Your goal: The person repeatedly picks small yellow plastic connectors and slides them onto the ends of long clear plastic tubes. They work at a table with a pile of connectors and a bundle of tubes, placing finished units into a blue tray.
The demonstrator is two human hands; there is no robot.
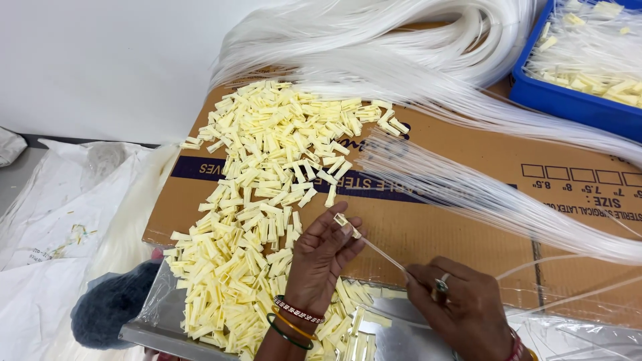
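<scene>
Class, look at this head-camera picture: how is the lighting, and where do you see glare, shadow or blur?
Head view: even, soft light with faint shadows; glare on the clear plastic sheet near the right hand; the white tube bundle is washed out; the left hand and yellow clips are sharp.

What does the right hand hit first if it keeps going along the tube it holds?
Probably the left hand: the right hand points its tube up-left at the yellow clip in the left fingers.

flat brown cardboard carton (468, 220), centre, dark blue band; white plastic bag (47, 220), left, possibly labelled
</scene>
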